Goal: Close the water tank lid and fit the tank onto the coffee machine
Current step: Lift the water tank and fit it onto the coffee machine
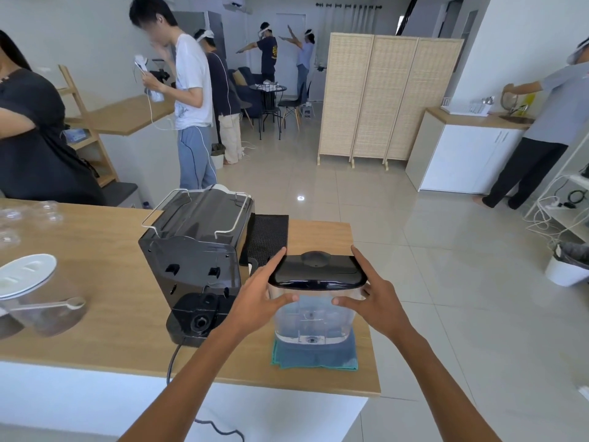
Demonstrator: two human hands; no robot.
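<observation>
One coffee machine (194,250), one water tank (314,311), one lid (317,271), one teal cloth (315,354), two hands, left hand (255,301), right hand (381,301).

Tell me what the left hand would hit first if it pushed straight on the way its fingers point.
The left hand points up-right; its fingers already touch the black lid of the water tank, so it meets that first.

Lidded clear tank (314,317) beside coffee machine (194,250)

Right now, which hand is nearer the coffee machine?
Left. The left hand grips the tank's left side, right beside the coffee machine; the right hand holds the tank's far side.
</observation>
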